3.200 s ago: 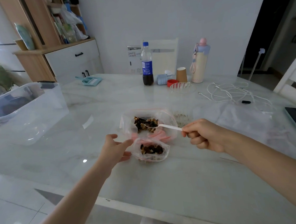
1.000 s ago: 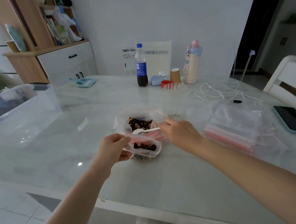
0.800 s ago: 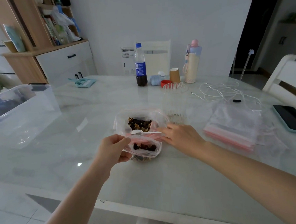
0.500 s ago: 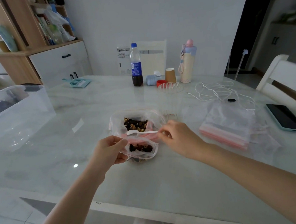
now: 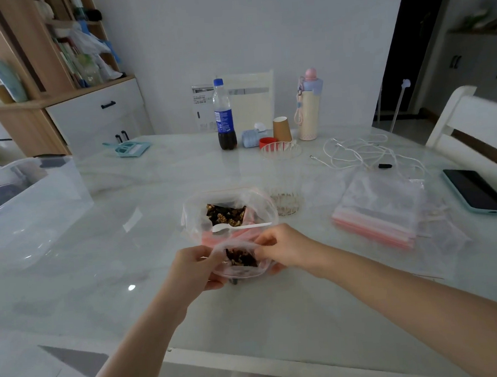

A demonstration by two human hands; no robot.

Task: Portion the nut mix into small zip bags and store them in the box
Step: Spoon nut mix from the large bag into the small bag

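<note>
White marble covers the big desk (image 5: 277,316) in front of me, and a pale wall stands behind it; my left hand (image 5: 195,270) and my right hand (image 5: 285,248) both hold one small bag (image 5: 241,262) just above the desk, near its front edge; my left grip is curled tight and pinches the left side of the bag's top; my right grip is curled too and pinches the right side of the top; dark nuts sit inside the small bag, between my two hands.

Just behind it lies a bigger bag (image 5: 228,209), wide open, with more of the nut mix (image 5: 227,214) at the bottom; a white spoon (image 5: 239,227) rests across its front edge, and no hand is touching it; a clear cup (image 5: 283,183) stands just to the right of the big bag.

Off to my right lies a flat pile of empty bags (image 5: 378,210) with pink strips; past them is a dark phone (image 5: 476,190) in a light blue case; white cords (image 5: 360,150) curl behind the pile.

Far on my left, at the edge of the desk, sits the clear box (image 5: 32,205), well apart from my hands; I cannot tell what is in it; at the back of the desk stand a cola bottle (image 5: 224,114), a brown paper cup (image 5: 281,129) and a tall drink bottle (image 5: 307,104) with a pink top.
</note>
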